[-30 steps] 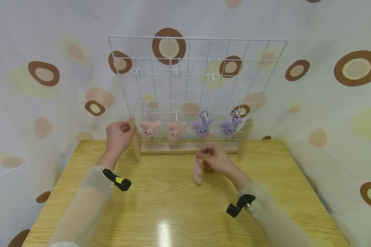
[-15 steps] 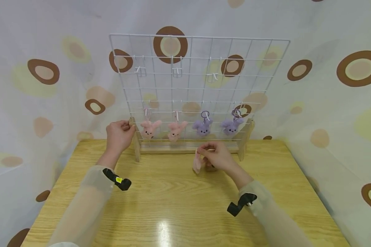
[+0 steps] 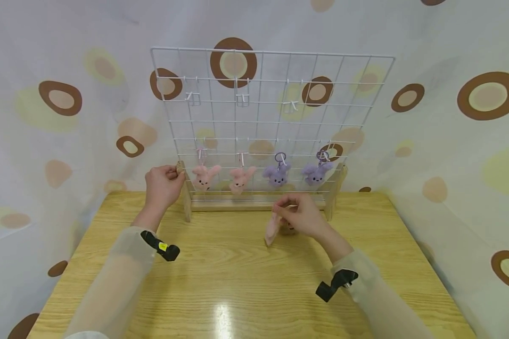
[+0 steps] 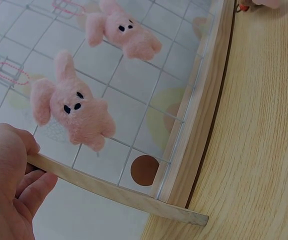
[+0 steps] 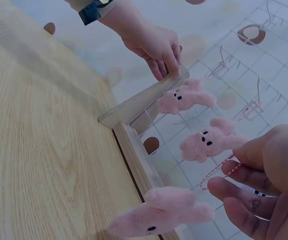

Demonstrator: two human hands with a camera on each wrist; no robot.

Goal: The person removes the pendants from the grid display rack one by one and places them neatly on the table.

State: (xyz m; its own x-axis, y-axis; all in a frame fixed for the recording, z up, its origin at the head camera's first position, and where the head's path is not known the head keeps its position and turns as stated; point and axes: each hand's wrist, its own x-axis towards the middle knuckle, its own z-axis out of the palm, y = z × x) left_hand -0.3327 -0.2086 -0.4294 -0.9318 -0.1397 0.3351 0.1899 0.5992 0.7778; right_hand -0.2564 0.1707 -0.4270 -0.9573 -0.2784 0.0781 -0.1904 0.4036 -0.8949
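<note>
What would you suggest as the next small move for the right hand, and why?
I would probably raise the right hand toward a bare upper hook: it pinches the pink chain of a plush, four toys hang in the lower row, and the left hand holds the rack's post, which may help steady it.

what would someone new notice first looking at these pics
Probably the row of fluffy toys hanging low on the white wire rack: two pink toys on the left, two purple toys on the right. Next, just in front of the rack, the right hand pinches the bead chain of another pink toy. Behind everything, big brown rings on the pale backdrop also catch the eye.
</note>
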